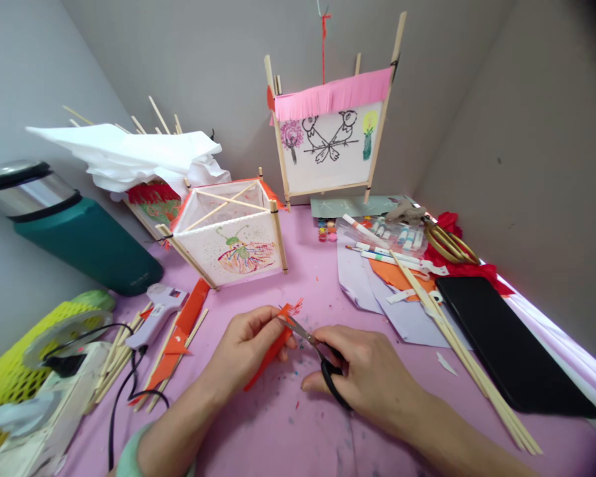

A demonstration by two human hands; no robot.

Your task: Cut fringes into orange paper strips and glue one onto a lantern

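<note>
Between thumb and fingers, my left hand (251, 344) pinches a narrow strip of orange-red paper (273, 354), whose upper end is cut into a fine fringe. My right hand (370, 368) is closed around the black handles of a pair of scissors (302, 331). The blades point left and meet the strip close to my left fingertips. Just behind my hands stands a small wooden-stick lantern (243, 255) with white panels, an insect drawing and orange trim. Beyond it, a second lantern (332, 156) with a pink fringe and two drawn birds hangs from a red cord.
At left are a teal bottle (87, 238), a glue gun (161, 308) with a black cord, wooden sticks and orange paper (179, 344). To the right lie a black tablet-like slab (506, 344), long sticks (469, 368), markers (392, 255), white paper and gold-handled scissors (449, 245).
</note>
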